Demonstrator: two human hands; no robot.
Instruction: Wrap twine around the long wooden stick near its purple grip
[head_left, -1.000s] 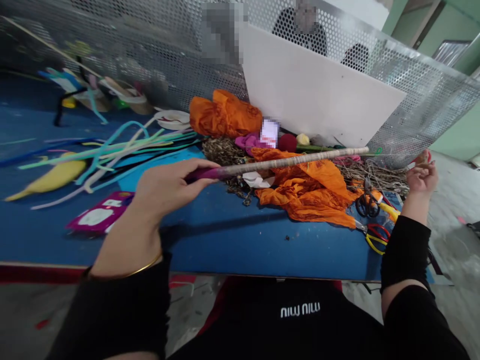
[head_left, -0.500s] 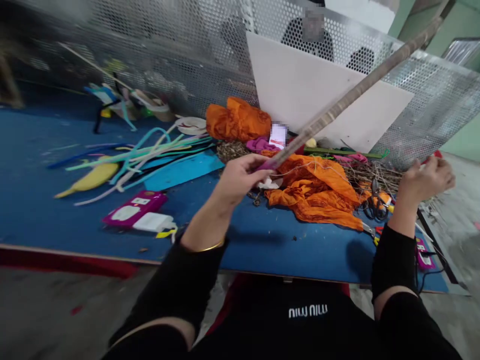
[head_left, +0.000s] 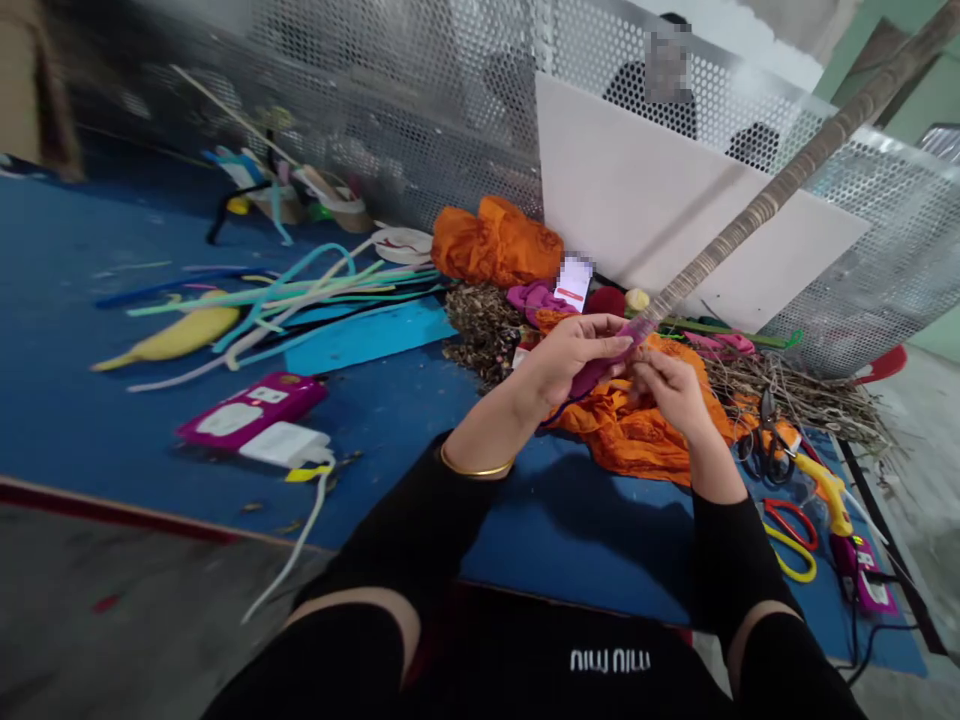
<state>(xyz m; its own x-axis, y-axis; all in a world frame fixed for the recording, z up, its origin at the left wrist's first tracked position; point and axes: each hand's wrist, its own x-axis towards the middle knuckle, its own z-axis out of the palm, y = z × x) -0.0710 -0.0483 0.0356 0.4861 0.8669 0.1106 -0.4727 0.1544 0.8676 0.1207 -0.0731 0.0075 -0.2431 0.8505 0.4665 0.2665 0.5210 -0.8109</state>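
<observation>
My left hand [head_left: 574, 360] grips the lower end of a long wooden stick [head_left: 757, 215], which slants up to the upper right. Purple material [head_left: 587, 380] covers that end, under and beside my fingers. My right hand [head_left: 673, 392] is closed in a pinch right beside the purple part; what its fingertips hold is too small to make out. Below both hands, a crumpled orange cloth [head_left: 626, 445] lies on the blue table [head_left: 600, 540].
Left lie pipe cleaners [head_left: 300, 295], a yellow banana-shaped thing [head_left: 176, 335] and a purple power strip [head_left: 255, 405]. Right are scissors [head_left: 791, 540], a yellow glue gun [head_left: 825, 485] and dry twigs [head_left: 806, 390]. Behind stand a white board [head_left: 675, 190] and perforated metal screen [head_left: 465, 130], with a person beyond.
My right hand has come in from the far right to the purple end of the stick. My left hand still holds the stick. The view has shifted slightly.
</observation>
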